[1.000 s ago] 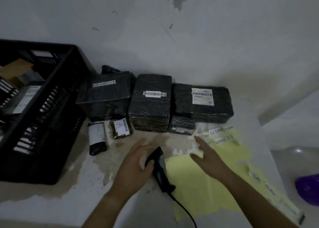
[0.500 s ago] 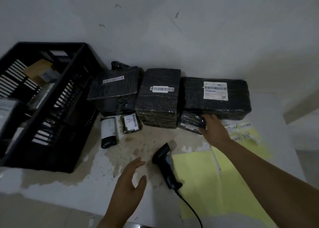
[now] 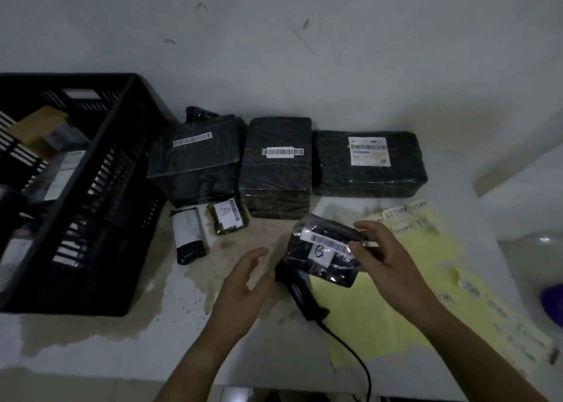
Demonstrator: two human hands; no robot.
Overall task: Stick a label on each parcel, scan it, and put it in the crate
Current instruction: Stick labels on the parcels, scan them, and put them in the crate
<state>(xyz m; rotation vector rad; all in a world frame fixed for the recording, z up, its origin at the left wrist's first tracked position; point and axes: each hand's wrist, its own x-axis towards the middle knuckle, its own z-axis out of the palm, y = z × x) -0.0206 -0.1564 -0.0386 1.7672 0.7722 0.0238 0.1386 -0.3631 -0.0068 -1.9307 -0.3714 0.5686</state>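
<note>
Filling the lower half of the frame, a worn white table carries everything. At the left stands a black slatted plastic crate, close enough to drop finished parcels into; some already lie inside. Along the wall at centre sit three large black wrapped parcels in a row, touching, barcodes facing up, apparently queued for their turn. At the lower right lie yellow backing sheets, with handwritten white RETURN labels at their upper end, near the working hand.

The right hand holds a small black film-wrapped parcel in the air at centre, thumb and fingers pinching its right end, so that the barcode and the "B" tag face upward; this looks like presenting it for labelling or scanning. The left hand hovers just left of it, fingers loosely spread and holding nothing, probably ready to steady the parcel or take up the scanner.

A black handheld barcode scanner lies on the table under the parcel, its cable trailing to the bottom edge. Between crate and parcels rest two small pouches, one marked "A", one white-labelled.
</note>
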